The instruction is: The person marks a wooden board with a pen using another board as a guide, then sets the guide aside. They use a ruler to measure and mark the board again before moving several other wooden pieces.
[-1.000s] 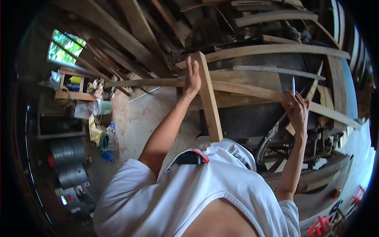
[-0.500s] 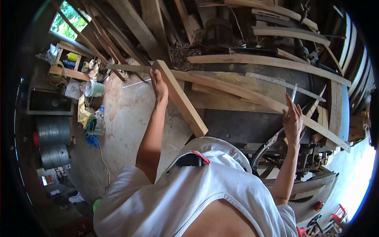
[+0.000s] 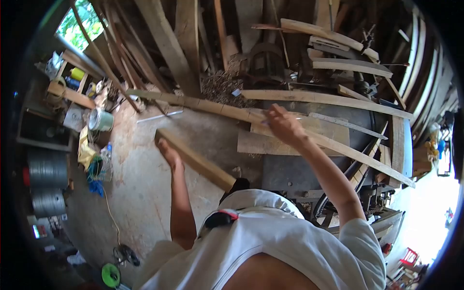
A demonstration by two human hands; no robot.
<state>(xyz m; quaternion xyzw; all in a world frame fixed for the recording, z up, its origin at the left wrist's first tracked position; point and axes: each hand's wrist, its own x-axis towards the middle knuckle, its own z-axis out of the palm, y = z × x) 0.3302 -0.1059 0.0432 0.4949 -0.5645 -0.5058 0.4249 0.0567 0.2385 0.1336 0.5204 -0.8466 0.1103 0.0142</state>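
My left hand (image 3: 169,153) is closed around the far part of a thick squared wooden beam (image 3: 203,163), which slants over the floor with its near end by my waist. My right hand (image 3: 286,126) is over a long narrow wooden strip (image 3: 212,107), its fingers closed on a thin pale stick that looks like a pen (image 3: 265,122), partly hidden and blurred. Short dark lines cross the strip left of this hand. Beneath the strip, a flat board (image 3: 251,143) lies on a dark machine table (image 3: 285,169).
Another wooden strip (image 3: 333,100) and a long flat ruler-like bar (image 3: 353,126) lie behind. Planks (image 3: 186,48) lean at the back. A bucket (image 3: 100,120) and metal drums (image 3: 47,166) stand on the left. A cable (image 3: 113,217) runs along the floor.
My right hand has swung left along the long strip, from its right part to near its middle. My left hand has lowered and drawn the beam left, away from the strip.
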